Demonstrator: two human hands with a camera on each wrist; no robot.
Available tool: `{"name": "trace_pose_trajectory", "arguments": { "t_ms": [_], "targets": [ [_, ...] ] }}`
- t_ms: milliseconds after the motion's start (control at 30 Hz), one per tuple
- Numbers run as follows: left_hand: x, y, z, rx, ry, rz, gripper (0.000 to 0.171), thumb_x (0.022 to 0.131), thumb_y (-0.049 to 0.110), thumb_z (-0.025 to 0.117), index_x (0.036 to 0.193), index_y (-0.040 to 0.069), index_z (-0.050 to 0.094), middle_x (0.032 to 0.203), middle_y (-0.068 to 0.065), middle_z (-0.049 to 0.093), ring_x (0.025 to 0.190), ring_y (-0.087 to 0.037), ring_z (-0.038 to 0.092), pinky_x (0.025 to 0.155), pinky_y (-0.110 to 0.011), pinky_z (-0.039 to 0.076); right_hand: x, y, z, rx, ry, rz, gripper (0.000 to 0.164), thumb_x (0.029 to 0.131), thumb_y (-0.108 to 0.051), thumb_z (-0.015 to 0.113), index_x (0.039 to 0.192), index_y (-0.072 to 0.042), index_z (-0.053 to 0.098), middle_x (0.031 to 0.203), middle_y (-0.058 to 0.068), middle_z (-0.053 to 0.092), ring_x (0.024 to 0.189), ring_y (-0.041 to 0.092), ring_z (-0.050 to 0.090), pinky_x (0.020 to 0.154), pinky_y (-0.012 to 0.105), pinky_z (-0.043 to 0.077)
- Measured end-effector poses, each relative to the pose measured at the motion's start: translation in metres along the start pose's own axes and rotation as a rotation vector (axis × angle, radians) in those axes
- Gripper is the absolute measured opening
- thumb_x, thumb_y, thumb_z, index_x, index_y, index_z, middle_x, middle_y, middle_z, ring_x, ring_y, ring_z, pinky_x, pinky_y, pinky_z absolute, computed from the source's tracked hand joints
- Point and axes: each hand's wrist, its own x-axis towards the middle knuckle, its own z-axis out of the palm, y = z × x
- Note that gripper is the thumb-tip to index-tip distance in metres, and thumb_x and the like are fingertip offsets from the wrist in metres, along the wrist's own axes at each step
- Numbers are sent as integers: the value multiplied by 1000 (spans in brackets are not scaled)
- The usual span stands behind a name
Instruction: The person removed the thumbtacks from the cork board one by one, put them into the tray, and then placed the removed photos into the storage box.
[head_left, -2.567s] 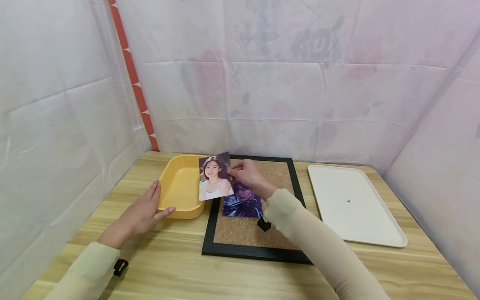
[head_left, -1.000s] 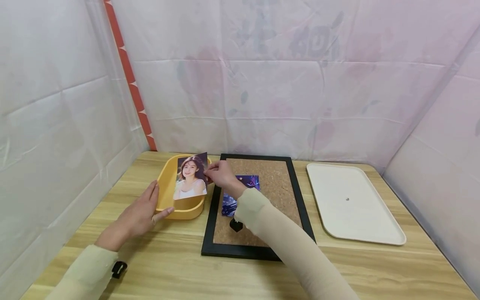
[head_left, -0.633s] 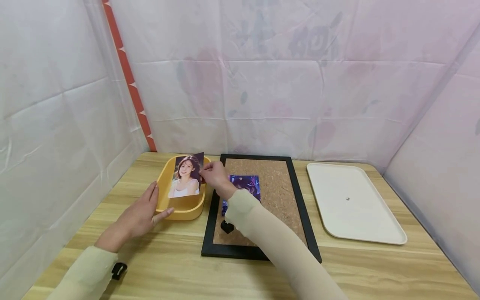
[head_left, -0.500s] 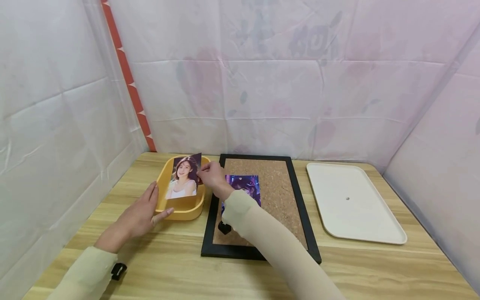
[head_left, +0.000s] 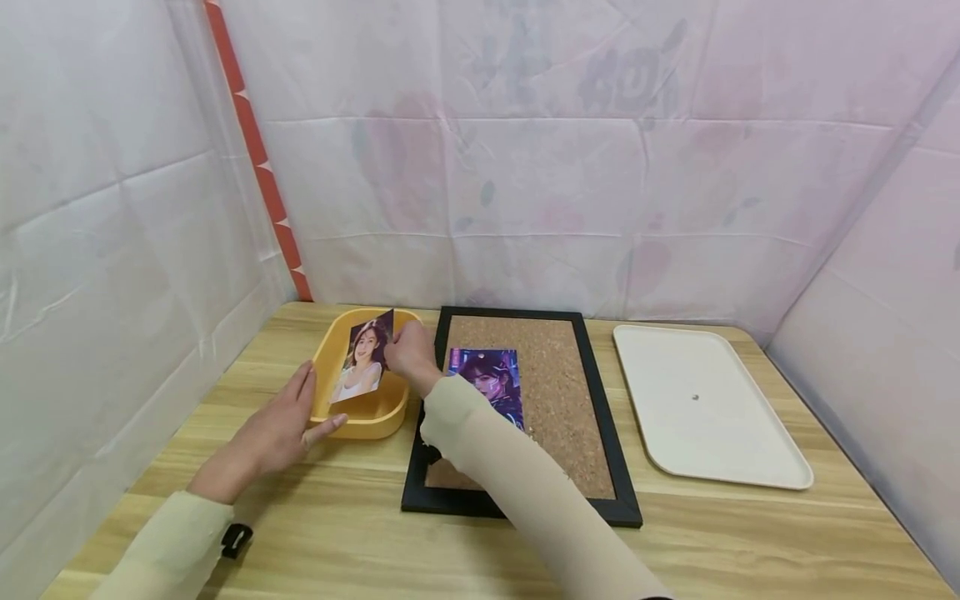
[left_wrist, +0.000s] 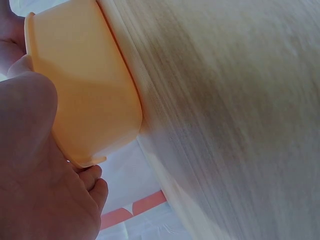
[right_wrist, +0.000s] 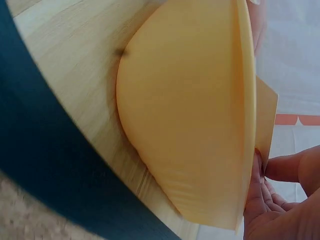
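My right hand [head_left: 410, 348] pinches the right edge of a portrait photo [head_left: 362, 360] between thumb and fingers. The photo stands tilted over the yellow plastic tub [head_left: 321, 392], its lower part within the tub's outline in the head view. From the right wrist view, a corner of the photo [right_wrist: 268, 107] rises past the tub's rim, beside the pinching fingertips. My left hand [head_left: 273, 429] holds the tub's near left corner, thumb over the front rim and fingers along the left side. In the left wrist view the tub's outer wall [left_wrist: 90, 85] fills the space beside that hand.
A black-framed cork board [head_left: 558, 408] lies right of the tub. On it is a purple illustrated picture [head_left: 487, 375], with a small pin near its top, partly covered by the right sleeve. Farther right lies a cream tray [head_left: 712, 417] with a small round silvery spot.
My right hand has carried the photo leftward from over the cork board to over the tub, turning it more edge-on and a little lower. The left hand has stayed at the tub's corner.
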Motion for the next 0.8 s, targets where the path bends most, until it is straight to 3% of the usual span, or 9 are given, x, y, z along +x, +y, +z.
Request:
{"name": "trace_pose_trajectory", "arguments": {
  "t_ms": [200, 600, 800],
  "targets": [
    [0, -1, 0, -5, 5, 10, 103, 102, 62, 47, 154, -20, 12, 163, -38, 8, 146, -57, 23, 116, -64, 28, -1, -2, 4, -22, -13, 21, 54, 93, -3, 63, 46, -15, 40, 41, -5, 32, 37, 11, 31, 37, 25, 26],
    [-3, 0, 0, -4, 22, 16, 102, 103, 61, 47, 153, -21, 12, 163, -38, 7, 146, -57, 23, 116, -63, 28, 5, 0, 10, -128, 6, -38, 49, 93, -3, 61, 50, -15, 40, 45, -4, 32, 42, 13, 35, 41, 25, 29],
    [-3, 0, 0, -11, 29, 16, 102, 103, 61, 48, 153, -21, 13, 163, -38, 8, 146, -56, 23, 117, -63, 28, 3, 3, 8, -118, 21, -80, 45, 93, -1, 61, 54, -14, 41, 49, -3, 33, 47, 15, 37, 41, 25, 28]
  ]
}}
